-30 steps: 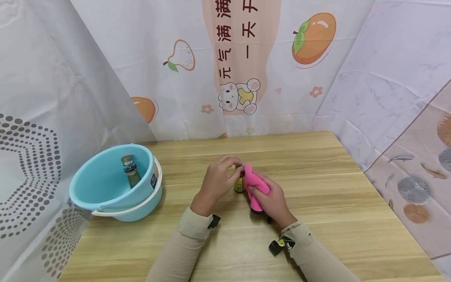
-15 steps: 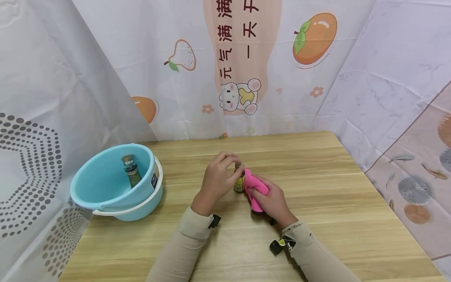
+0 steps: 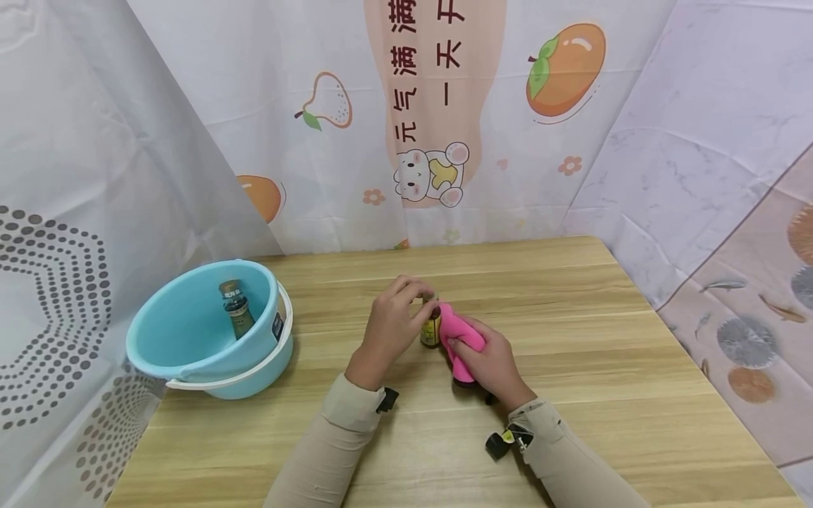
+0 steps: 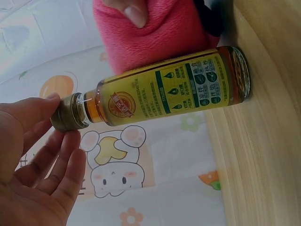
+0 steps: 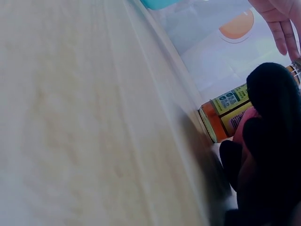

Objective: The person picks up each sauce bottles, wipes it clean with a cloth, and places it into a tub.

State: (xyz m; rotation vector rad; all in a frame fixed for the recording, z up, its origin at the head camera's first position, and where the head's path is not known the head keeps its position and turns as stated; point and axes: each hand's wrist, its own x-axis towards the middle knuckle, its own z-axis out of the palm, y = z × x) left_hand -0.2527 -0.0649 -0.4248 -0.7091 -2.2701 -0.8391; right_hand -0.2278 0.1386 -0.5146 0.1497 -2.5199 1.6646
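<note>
A slim glass bottle (image 4: 162,89) of amber liquid with a yellow-green label stands upright on the table, also seen as a bottle (image 3: 431,330) in the head view. My left hand (image 3: 395,321) pinches its gold-brown cap (image 4: 68,113) between thumb and fingers. In my right hand (image 3: 492,360) is a fuzzy pink cloth (image 3: 461,342), gripped with the thumb on top and lying against the bottle's side. Dark rounded shapes (image 5: 277,122) cover much of the right wrist view, over the pink cloth and part of the bottle.
A light blue bucket (image 3: 142,339) with a white handle stands at the left of the wooden table (image 3: 571,331). Inside it leans another bottle (image 3: 238,310) with a gold-brown cap. A printed curtain (image 3: 330,176) hangs along the table's back edge.
The pink cloth's top has come down a little along the bottle since a second ago. My left hand stays at the cap, and the bottle keeps nearly the same place.
</note>
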